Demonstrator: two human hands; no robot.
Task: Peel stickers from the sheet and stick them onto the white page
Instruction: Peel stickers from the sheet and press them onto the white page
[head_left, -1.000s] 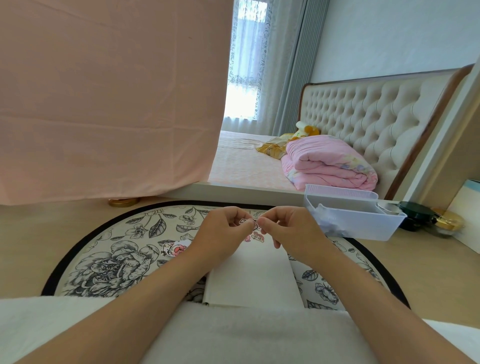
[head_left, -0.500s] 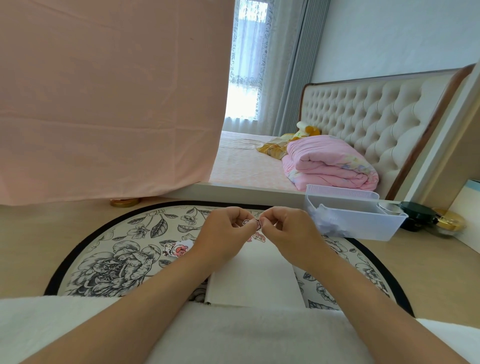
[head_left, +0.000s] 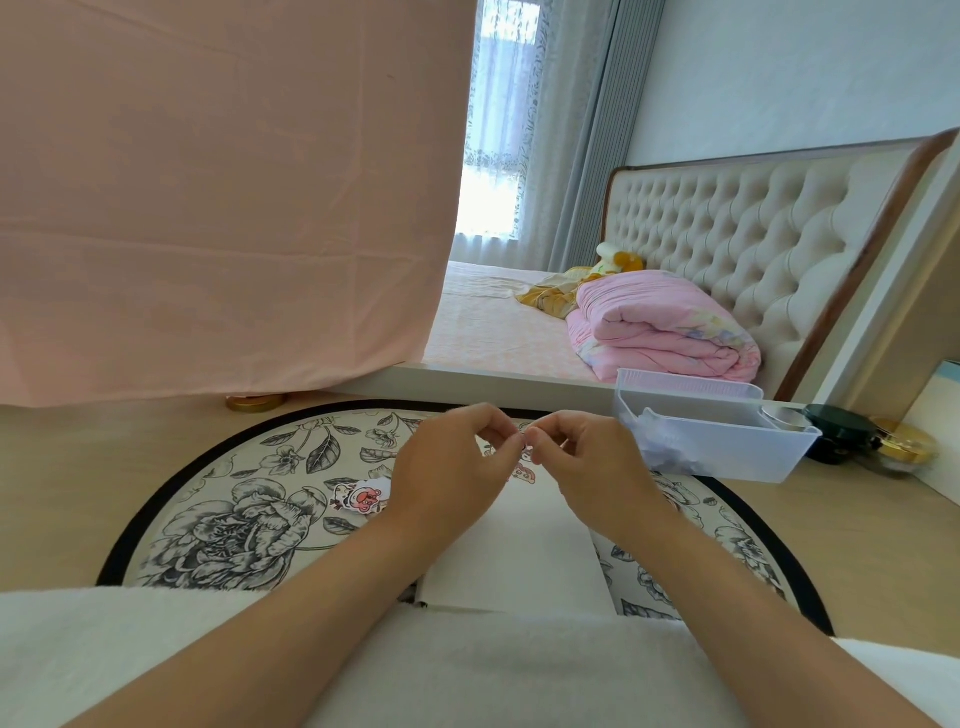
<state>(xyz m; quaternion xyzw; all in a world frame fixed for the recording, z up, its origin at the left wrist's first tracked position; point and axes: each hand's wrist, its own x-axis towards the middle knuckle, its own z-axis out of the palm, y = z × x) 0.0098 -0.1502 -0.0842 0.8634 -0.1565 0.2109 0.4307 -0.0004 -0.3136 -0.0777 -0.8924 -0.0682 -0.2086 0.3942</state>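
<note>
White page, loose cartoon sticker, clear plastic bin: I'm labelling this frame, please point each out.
white page (head_left: 519, 551), head view, bare middle between the forearms.
loose cartoon sticker (head_left: 363, 498), head view, its pink printed centre.
clear plastic bin (head_left: 737, 452), head view, its front wall.

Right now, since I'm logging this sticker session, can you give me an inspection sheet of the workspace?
Surface: round floral mat on a wooden floor; white cloth across the lap.
Job's things: white page lies on the mat; small sticker pinched above its far end, mostly hidden; loose cartoon sticker on the mat, left of the page.
Clutter: clear plastic bin at the mat's right edge; dark jar and gold-lidded tin beside it.
Grippers: left hand and right hand meet fingertip to fingertip, both pinching the small sticker.
Cables: nothing seen.
Surroundings: pink cloth hanging at left; bed with folded pink quilt behind.
</note>
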